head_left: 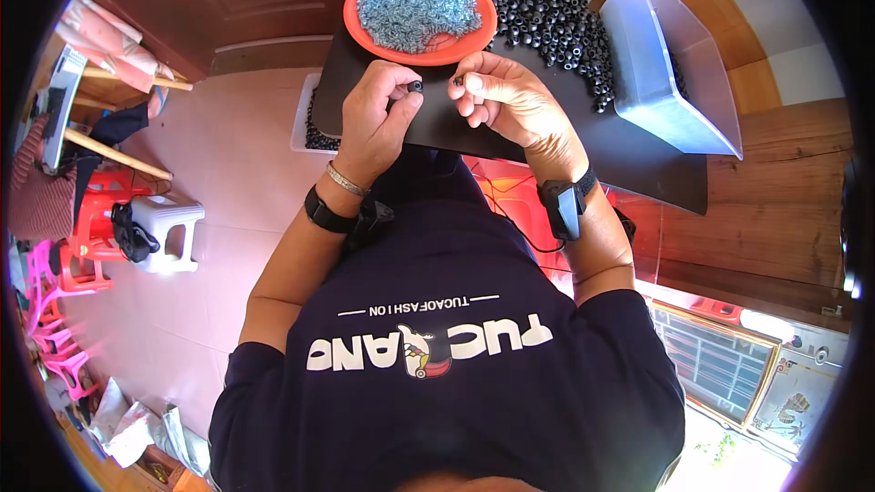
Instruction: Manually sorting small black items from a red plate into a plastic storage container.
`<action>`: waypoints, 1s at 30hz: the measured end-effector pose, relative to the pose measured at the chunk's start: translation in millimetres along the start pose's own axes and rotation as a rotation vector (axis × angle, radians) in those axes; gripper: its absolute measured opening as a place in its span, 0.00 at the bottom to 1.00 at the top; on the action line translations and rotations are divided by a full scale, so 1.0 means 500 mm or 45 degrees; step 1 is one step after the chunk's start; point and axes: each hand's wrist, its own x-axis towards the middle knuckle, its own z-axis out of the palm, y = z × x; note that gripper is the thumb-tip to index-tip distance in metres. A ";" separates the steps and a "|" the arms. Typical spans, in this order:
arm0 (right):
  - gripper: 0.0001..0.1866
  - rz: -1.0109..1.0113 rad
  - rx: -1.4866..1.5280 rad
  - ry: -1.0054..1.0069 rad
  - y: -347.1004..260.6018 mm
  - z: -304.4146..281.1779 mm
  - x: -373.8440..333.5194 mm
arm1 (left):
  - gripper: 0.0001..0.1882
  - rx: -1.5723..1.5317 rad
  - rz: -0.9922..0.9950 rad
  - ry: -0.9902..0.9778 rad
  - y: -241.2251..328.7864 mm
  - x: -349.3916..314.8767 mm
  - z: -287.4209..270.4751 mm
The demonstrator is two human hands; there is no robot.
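Observation:
My left hand (376,114) pinches a small black ring-shaped plastic part (416,87) between thumb and fingers, its hole visible. A short gap away, my right hand (506,98) is closed in a pinch. A tiny dark piece (458,81) shows at its fingertips, too small to name. Both hands are over the near edge of a dark table (638,150). Just beyond them sits an orange-red plate (363,35) heaped with small shiny silvery metal pieces (419,9). To its right spreads a large pile of small black plastic parts (547,14), similar to the one in my left hand.
A translucent plastic bin (670,73) lies tipped at the table's right. Below the table's left edge, a white container (301,128) holds more black parts. A white stool (173,228), red stools (100,219) and another person (55,173) are at far left.

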 end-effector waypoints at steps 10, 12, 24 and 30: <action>0.09 0.062 -0.082 0.075 -0.004 0.038 -0.002 | 0.09 0.007 0.018 -0.001 -0.003 0.000 0.000; 0.09 0.058 -0.197 0.125 -0.012 0.046 -0.004 | 0.09 -0.022 0.008 -0.012 -0.004 -0.001 0.001; 0.06 -0.090 -0.721 0.025 -0.026 0.058 0.008 | 0.10 0.148 0.126 -0.091 -0.001 0.001 0.006; 0.07 -0.138 -0.882 0.104 -0.032 0.074 0.004 | 0.10 0.175 0.163 -0.102 -0.003 0.000 0.010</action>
